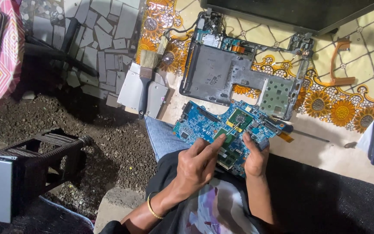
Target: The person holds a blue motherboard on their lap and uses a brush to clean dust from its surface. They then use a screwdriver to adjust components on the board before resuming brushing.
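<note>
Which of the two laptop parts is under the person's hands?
The blue circuit board, resting on the lap; both hands touch it. The grey metal frame lies untouched on the flowered cloth beyond.

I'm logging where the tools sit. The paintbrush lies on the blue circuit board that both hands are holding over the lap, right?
Not quite. In the head view the paintbrush lies on a grey metal plate at the table edge, not on the blue circuit board. The left hand and right hand do hold that board over the lap.

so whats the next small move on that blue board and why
Probably ease the thin stick in the left hand further onto the green chip. Its tip already sits at the chip's edge, and the right hand steadies the blue board.
</note>
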